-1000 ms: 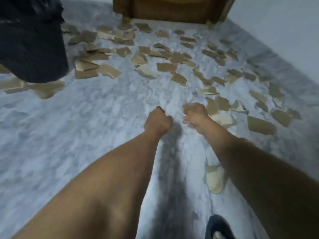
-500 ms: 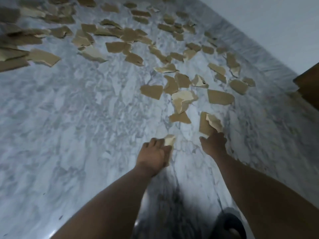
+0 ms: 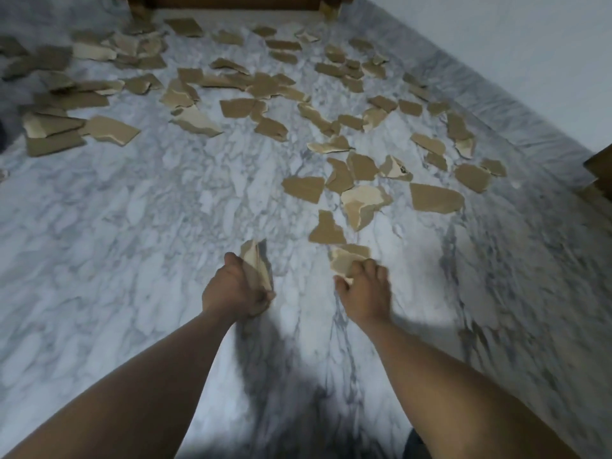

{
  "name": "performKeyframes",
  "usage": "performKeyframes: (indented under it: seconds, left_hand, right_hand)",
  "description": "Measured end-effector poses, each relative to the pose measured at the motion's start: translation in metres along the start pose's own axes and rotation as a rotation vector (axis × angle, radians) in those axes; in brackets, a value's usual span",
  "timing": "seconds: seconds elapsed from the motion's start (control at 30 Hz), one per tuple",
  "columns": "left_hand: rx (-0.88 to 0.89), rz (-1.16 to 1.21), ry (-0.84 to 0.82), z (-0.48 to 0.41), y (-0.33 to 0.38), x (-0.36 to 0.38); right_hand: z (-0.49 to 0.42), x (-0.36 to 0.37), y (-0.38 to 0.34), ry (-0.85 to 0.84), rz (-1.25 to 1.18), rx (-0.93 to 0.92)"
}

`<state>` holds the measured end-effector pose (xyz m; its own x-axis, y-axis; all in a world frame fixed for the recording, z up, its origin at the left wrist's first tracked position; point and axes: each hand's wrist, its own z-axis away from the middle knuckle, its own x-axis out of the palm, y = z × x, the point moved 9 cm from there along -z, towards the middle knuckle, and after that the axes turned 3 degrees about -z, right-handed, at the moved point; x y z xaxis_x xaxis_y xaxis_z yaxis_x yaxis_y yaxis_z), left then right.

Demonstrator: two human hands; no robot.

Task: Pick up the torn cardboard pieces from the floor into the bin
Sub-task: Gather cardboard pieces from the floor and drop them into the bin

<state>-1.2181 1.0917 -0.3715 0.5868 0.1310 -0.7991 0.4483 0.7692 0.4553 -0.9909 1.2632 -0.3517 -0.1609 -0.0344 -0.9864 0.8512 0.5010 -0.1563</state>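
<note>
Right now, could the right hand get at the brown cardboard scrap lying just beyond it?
Probably yes. The brown scrap lies flat on the marble floor just ahead of the right hand, nothing between them. But that hand grips a pale scrap, so its fingers are partly taken.

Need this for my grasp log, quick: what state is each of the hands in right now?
Left hand: closed, gripping a cardboard scrap.
Right hand: closed, gripping a pale cardboard piece.

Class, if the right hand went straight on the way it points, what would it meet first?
Probably the brown torn piece just beyond the right hand and the pale scrap it grips.
</note>
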Motion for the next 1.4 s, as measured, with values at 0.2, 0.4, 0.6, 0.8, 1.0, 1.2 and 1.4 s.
performKeyframes:
  seconds: [0.2,0.4,0.6,0.8,1.0,1.2,1.4]
  left_hand:
    - [0.082,0.328,-0.235,-0.011,-0.004,-0.002]
    - [0.107,0.247,-0.207,-0.009,-0.001,-0.011]
    - [0.140,-0.321,-0.113,0.007,0.039,0.008]
    - [0.180,-0.284,-0.114,-0.012,0.041,0.020]
    - [0.057,-0.299,-0.188,-0.020,0.030,0.019]
    - [-0.018,-0.321,-0.235,-0.019,0.027,0.017]
    - [0.075,-0.213,-0.158,-0.008,0.036,0.010]
  right_hand:
    - [0.027,0.015,-0.107,-0.214,-0.216,-0.409]
    - [-0.019,-0.007,-0.098,-0.145,-0.800,0.095]
    - [-0.075,0.015,-0.083,-0.378,-0.406,0.313]
    - [-0.107,0.029,-0.115,-0.408,-0.212,0.324]
    - [-0.130,0.050,-0.119,-0.518,-0.423,0.467]
    - [-0.121,0.050,-0.115,-0.471,-0.375,0.471]
    - [-0.115,0.045,-0.132,-0.556,-0.203,0.373]
